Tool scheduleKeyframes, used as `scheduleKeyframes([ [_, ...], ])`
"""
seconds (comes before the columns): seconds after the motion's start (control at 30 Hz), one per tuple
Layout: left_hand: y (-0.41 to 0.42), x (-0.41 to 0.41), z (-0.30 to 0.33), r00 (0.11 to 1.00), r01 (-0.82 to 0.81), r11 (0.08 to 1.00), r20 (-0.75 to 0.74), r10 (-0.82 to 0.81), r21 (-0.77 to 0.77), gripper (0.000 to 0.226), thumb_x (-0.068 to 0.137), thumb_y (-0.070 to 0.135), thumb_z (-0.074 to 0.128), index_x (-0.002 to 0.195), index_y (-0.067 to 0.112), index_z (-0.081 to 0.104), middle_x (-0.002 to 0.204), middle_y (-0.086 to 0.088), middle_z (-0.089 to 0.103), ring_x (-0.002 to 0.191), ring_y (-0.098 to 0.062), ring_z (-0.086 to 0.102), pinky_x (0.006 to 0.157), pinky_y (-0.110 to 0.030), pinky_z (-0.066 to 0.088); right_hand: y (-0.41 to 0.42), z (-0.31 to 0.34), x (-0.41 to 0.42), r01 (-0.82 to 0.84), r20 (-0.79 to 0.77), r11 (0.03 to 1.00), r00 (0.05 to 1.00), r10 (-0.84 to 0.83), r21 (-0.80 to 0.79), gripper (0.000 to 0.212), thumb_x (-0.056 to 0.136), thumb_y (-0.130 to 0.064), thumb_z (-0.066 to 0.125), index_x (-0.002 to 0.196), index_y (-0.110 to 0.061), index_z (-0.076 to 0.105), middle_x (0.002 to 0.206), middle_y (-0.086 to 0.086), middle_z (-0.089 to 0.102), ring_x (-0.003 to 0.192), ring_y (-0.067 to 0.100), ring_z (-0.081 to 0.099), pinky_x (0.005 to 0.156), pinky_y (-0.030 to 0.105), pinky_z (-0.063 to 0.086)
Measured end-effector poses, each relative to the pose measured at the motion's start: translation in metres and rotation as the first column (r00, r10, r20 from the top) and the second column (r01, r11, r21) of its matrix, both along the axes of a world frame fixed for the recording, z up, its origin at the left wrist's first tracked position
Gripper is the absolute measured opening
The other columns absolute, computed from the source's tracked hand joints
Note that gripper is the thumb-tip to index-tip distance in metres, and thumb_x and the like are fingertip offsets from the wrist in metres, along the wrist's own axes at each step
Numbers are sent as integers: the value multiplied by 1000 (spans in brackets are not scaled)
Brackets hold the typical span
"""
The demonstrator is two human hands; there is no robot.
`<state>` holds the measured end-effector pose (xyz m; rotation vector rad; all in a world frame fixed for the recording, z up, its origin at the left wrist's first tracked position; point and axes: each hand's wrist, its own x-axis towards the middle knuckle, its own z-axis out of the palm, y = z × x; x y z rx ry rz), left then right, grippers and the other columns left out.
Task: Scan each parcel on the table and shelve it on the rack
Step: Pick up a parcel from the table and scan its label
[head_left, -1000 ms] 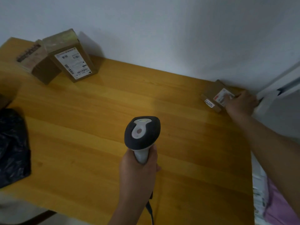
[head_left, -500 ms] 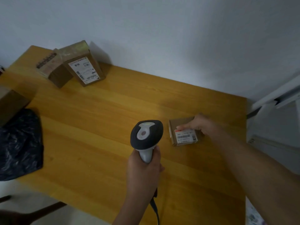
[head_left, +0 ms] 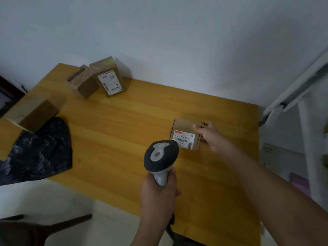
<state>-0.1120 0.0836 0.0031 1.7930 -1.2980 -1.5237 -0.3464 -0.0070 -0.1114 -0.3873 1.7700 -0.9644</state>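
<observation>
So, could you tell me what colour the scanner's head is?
Dark grey to black, with a light grey centre panel; the scanner shows only in the head view.

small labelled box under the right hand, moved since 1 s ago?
Yes. The small labelled box, held by the right hand, came away from the table's far right corner by the wall toward its middle, near the scanner.

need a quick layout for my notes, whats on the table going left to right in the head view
black plastic bag → box with black tape → tall labelled box → scanner in left hand → small parcel → right hand
</observation>
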Motion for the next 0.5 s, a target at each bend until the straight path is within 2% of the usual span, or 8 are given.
scheduleKeyframes([
  [0.13, 45, 25, 18, 998, 61, 996, 10, -60, -70, 28, 95, 25, 61, 79, 2, 59, 67, -19, 65, 58, -20, 68, 48, -18, 50, 29, 39, 35, 5, -21, 995, 1000, -7, -104, 40, 92, -26, 67, 123, -22, 43, 113, 2, 61, 95, 18, 63, 77, 32, 51],
  [0.2, 69, 39, 30, 996, 93, 989, 16, -92, -118, 29, 96, 23, 59, 75, 3, 56, 67, -20, 65, 57, -20, 67, 43, -12, 43, 49, 54, 52, 1, -30, 990, 1000, -5, -139, 40, 91, -25, 67, 123, -22, 44, 114, 2, 61, 92, 17, 63, 77, 32, 50],
  [0.27, 93, 52, 39, 991, 134, 977, 28, -131, -165, 31, 96, 22, 59, 74, 2, 56, 66, -19, 66, 54, -15, 65, 43, -11, 43, 71, 69, 66, 3, -39, 986, 999, -9, -168, 40, 91, -24, 68, 123, -22, 44, 115, 2, 61, 91, 16, 63, 78, 33, 50],
  [0.37, 126, 69, 51, 978, 205, 953, 71, -194, -225, 33, 96, 24, 59, 76, -2, 60, 65, -16, 68, 52, -15, 63, 45, -17, 46, 110, 94, 83, 10, -57, 978, 998, -22, -210, 42, 91, -23, 67, 125, -21, 44, 116, 2, 60, 90, 15, 63, 76, 32, 51],
  [0.43, 147, 78, 55, 971, 236, 938, 92, -220, -253, 33, 95, 25, 59, 76, -2, 59, 66, -15, 68, 59, -22, 66, 56, -31, 52, 137, 110, 92, 13, -77, 971, 996, -32, -237, 42, 92, -22, 66, 127, -19, 44, 113, 1, 59, 86, 13, 62, 68, 28, 48],
  [0.5, 168, 84, 61, 967, 254, 930, 86, -239, -267, 32, 95, 25, 60, 76, -1, 57, 66, -17, 67, 63, -27, 68, 61, -39, 53, 163, 122, 97, 24, -102, 967, 993, -51, -253, 43, 92, -23, 66, 128, -19, 43, 113, 1, 58, 84, 12, 61, 63, 26, 45],
])
